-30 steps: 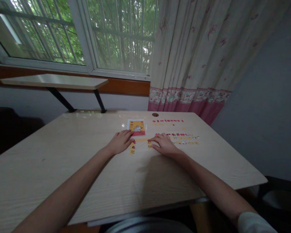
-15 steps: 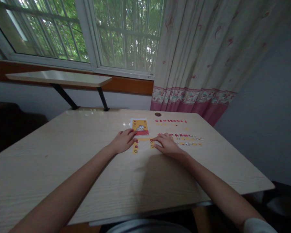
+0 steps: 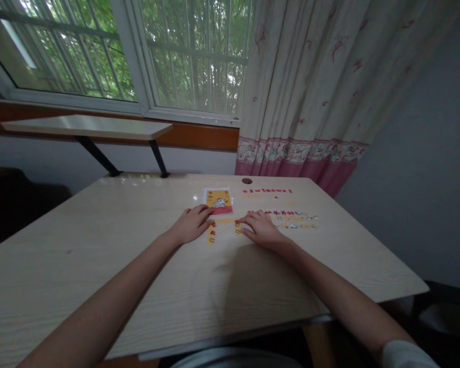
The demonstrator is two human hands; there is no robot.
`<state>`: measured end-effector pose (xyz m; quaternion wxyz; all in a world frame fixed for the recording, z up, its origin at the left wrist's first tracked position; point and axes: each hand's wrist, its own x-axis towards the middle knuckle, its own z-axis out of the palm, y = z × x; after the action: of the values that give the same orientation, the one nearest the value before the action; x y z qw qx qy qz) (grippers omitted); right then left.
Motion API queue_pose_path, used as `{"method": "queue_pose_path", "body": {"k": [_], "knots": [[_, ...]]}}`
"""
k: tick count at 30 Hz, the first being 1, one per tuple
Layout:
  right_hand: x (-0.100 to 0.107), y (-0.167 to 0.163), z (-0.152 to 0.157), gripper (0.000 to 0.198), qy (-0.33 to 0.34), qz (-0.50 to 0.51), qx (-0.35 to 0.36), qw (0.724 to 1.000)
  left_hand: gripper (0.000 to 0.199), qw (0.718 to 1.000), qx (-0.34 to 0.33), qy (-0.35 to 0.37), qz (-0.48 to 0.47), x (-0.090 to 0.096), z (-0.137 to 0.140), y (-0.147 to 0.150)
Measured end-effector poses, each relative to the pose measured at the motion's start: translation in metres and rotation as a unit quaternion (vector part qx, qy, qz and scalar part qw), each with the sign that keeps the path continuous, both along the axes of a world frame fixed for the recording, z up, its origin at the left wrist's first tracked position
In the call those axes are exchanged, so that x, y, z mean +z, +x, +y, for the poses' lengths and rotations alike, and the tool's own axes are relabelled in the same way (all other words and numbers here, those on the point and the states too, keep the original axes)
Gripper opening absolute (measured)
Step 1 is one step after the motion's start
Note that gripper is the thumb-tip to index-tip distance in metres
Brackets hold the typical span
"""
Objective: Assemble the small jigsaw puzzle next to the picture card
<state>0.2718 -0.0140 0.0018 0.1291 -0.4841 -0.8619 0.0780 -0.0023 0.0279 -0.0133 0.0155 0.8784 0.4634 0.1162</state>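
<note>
On the table, small yellow jigsaw pieces are joined into a partial border: a left column [image 3: 212, 238], a top strip [image 3: 227, 221] and a short right column [image 3: 237, 230]. My left hand [image 3: 191, 225] lies with fingers stretched out, its thumb by the top of the left column. Its fingertips rest at the lower left of a yellow and red picture card [image 3: 219, 196] showing a white animal. My right hand [image 3: 263, 228] has its index fingertip on the right column, thumb apart below. Whether a loose piece is under its fingers is hidden.
Loose red jigsaw pieces [image 3: 268, 191] lie in a row at the back right. More red, yellow and white pieces [image 3: 297, 219] lie in rows right of my right hand. A raised shelf [image 3: 88, 125] stands at the back left, and a round hole [image 3: 247, 181] is near the back edge.
The view has shifted slightly, so everything sits a little further left. Both hands keep their places by the joined pieces, with no clear movement of any piece.
</note>
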Motion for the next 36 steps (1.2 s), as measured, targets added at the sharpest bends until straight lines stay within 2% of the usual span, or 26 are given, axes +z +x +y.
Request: {"method": "queue_pose_path", "body": {"k": [36], "knots": [[0.0046,-0.0026,-0.0004,0.036,-0.001,-0.012,-0.003,1.0,0.044,1.0,-0.001,0.016,0.008,-0.002,0.0023,0.0008]]}}
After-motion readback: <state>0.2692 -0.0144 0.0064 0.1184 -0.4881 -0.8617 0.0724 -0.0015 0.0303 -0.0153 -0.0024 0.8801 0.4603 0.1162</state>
